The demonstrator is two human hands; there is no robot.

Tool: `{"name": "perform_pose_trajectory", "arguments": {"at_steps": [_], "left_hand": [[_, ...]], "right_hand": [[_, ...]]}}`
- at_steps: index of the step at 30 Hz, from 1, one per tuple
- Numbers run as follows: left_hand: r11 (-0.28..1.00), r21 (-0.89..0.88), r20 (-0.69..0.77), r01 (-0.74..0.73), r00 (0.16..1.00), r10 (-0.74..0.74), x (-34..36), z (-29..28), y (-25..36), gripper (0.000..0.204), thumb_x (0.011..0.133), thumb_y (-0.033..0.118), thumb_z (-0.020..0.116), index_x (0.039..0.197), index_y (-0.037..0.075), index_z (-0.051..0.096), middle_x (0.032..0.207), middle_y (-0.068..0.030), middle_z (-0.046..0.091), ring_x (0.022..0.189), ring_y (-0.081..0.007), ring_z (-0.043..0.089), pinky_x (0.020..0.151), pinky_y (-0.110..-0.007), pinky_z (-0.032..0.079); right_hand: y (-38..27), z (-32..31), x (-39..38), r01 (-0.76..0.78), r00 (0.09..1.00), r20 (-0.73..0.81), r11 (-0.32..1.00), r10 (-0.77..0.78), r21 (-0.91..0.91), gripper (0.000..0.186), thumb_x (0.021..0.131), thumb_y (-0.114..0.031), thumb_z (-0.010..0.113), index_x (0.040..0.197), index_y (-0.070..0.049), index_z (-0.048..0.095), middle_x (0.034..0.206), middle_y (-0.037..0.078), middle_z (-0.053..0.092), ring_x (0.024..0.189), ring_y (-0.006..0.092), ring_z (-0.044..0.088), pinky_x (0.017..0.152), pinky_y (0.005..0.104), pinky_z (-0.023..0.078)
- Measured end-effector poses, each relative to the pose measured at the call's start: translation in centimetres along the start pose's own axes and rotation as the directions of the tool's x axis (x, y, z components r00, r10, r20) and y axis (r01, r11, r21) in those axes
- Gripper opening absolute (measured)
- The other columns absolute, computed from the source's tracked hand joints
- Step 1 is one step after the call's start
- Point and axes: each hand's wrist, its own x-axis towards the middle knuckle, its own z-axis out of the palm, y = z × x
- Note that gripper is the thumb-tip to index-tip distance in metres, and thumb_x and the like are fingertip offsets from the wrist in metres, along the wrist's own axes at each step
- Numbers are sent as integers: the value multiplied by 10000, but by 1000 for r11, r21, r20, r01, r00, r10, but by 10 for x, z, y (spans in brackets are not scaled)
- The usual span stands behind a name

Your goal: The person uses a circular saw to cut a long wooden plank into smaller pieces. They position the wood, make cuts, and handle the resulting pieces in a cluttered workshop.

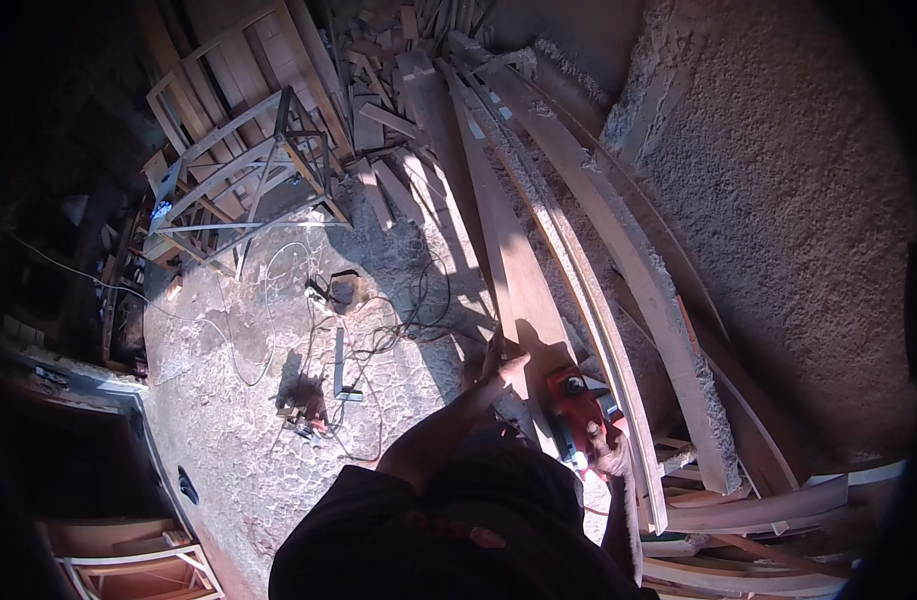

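A long wooden board (527, 290) runs away from me, its near end close to my body. My left hand (499, 366) grips the board's left edge, thumb over the top face and fingers down along the side. My right hand (609, 450) is wrapped round the handle of a red electric hand planer (571, 400), which rests on the near part of the board. The planer's underside is hidden. Beside the board on the right lies a long narrow timber (569, 245), close to the planer and my right forearm.
Rough-edged planks (644, 270) lean along the right wall. On the floor to the left are a carpenter's square (341, 365), a red power tool (307, 412) and tangled cords (409, 325). A metal frame (269, 165) and wood offcuts (379, 120) stand farther off.
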Motion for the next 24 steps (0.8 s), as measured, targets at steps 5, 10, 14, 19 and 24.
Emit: {"name": "perform_pose_trajectory", "arguments": {"at_steps": [5, 10, 14, 19, 24], "left_hand": [[996, 83, -92, -37, 995, 44, -31, 46, 60, 522, 839, 252, 748, 1301, 58, 601, 1162, -112, 665, 1020, -227, 689, 921, -422, 572], [955, -286, -76, -84, 995, 65, -74, 92, 213, 524, 984, 527, 649, 1284, 98, 618, 994, -45, 710, 821, -169, 717, 717, -328, 603], [547, -817, 388, 183, 876, 287, -89, 123, 338, 484, 1024, 416, 614, 1279, 5, 610, 1036, -88, 714, 845, -174, 720, 698, -305, 624], [416, -886, 426, 207, 718, 550, -71, 154, 442, 435, 1017, 354, 586, 1149, -54, 659, 1059, -179, 693, 856, -202, 720, 689, -278, 645], [421, -889, 414, 178, 703, 578, -64, 154, 478, 314, 952, 188, 638, 1031, -114, 668, 1067, -272, 669, 860, -225, 712, 690, -284, 660]], "right_hand": [[12, -13, -12, -80, 993, -80, 996, 84, 50, 589, 932, -614, 683, 700, -86, 564, 510, -5, 515, 439, 112, 511, 429, 309, 372], [8, -17, -12, -91, 996, -16, 994, 92, 67, 614, 904, -666, 681, 719, -90, 572, 533, -9, 528, 448, 108, 514, 428, 307, 378], [8, -12, -9, -85, 995, -57, 996, 86, 17, 620, 907, -654, 686, 719, -73, 578, 536, -4, 533, 471, 118, 528, 458, 319, 390], [1, -12, -9, -26, 998, -60, 999, 24, -33, 620, 919, -654, 667, 708, -78, 579, 519, -7, 525, 472, 120, 530, 462, 323, 393], [27, -16, 0, -30, 997, -73, 997, 24, -73, 640, 906, -694, 652, 719, -84, 619, 521, 0, 533, 471, 139, 539, 466, 348, 404]]}}
